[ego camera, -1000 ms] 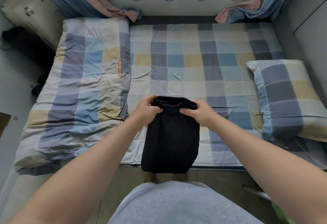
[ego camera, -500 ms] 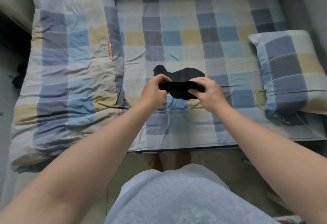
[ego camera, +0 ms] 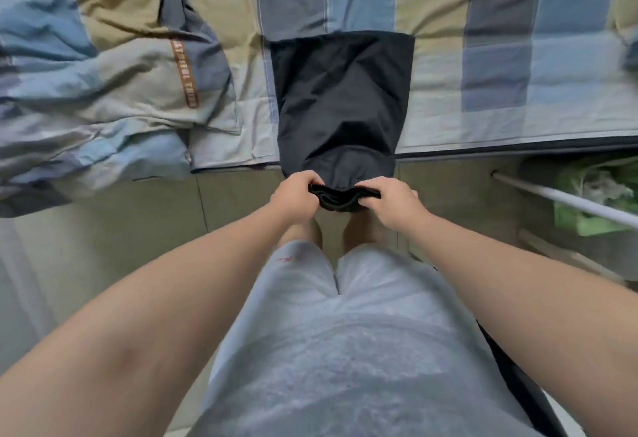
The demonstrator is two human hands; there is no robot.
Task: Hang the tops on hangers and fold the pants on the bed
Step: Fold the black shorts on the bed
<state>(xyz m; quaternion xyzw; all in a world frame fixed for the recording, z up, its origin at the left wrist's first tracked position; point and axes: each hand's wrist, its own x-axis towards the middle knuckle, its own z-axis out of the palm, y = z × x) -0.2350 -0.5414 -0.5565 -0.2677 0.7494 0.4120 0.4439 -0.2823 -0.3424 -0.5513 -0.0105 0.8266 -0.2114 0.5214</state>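
We are standing at the edge of the bed (ego camera: pixel 518 98), gripping black pants (ego camera: pixel 341 98) by their near end. Our left hand (ego camera: pixel 296 195) is curling its fingers round the left side of the bunched band, and our right hand (ego camera: pixel 393 200) is clamping the right side in the same way. Both are closing tight on the cloth, knuckles up, with a short length of gathered band sagging between them. The hands are hovering off the mattress, above the floor (ego camera: pixel 131 229), just in front of our legs.

The pants are lying mostly on the checked sheet, spreading flat away from us, their far edge running straight across the checks. They are narrowing toward us, passing over the bed's edge and ending in our fists. Soft creases are showing across the dark cloth.

To the left, a crumpled quilt (ego camera: pixel 103 74) in the same checks is lying just beside the pants without touching them, one corner drooping over the side of the bed. A brown lettered strip is running along it, the words too blurred to read. To the right, below the bed's edge, a white rail (ego camera: pixel 566 200) is slanting past something green (ego camera: pixel 583 224), which we cannot make out. Our grey shorts (ego camera: pixel 345 333) are filling the bottom of the view.
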